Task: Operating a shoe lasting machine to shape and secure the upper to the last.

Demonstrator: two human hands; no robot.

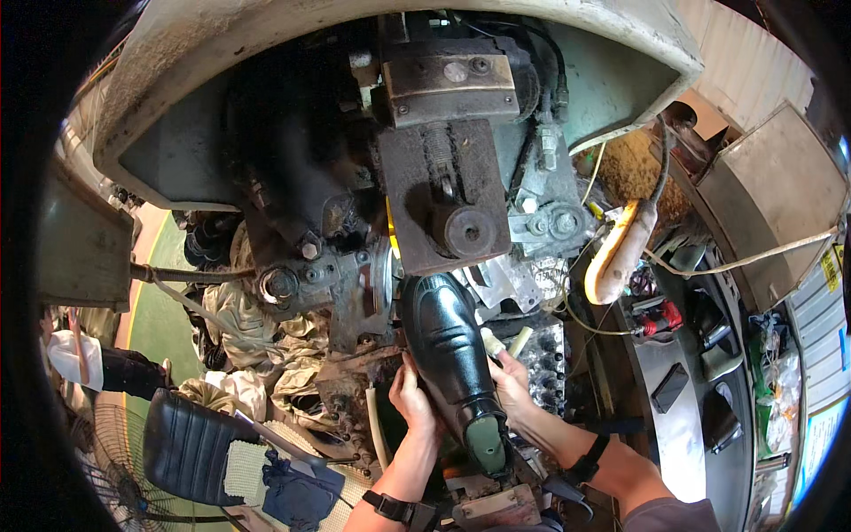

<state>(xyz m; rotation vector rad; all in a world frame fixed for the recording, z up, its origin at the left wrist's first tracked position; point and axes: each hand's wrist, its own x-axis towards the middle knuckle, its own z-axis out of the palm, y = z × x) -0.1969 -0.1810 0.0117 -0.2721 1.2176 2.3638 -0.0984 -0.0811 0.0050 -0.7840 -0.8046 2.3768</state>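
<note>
A glossy black leather shoe (441, 332) sits on a green last (485, 443), its toe pointing away from me under the machine's dark steel block (439, 191). My left hand (415, 399) presses against the shoe's left side, fingers curled beneath its edge. On the opposite side my right hand (514, 381) grips the shoe near its opening, with a pale wrap on one finger. Both hands' fingertips are partly hidden by the shoe. The last's heel end rests above a worn metal support (498, 510).
A lamp with a pale, worn casing (620, 253) hangs at the right. Beyond it, a curved metal shelf (678, 443) carries a dark phone-like object (669, 387) and black shoes (722, 417). At left are a black padded chair (191, 448), a fan (115, 461), crumpled cloths (284, 372) and another person (106, 359).
</note>
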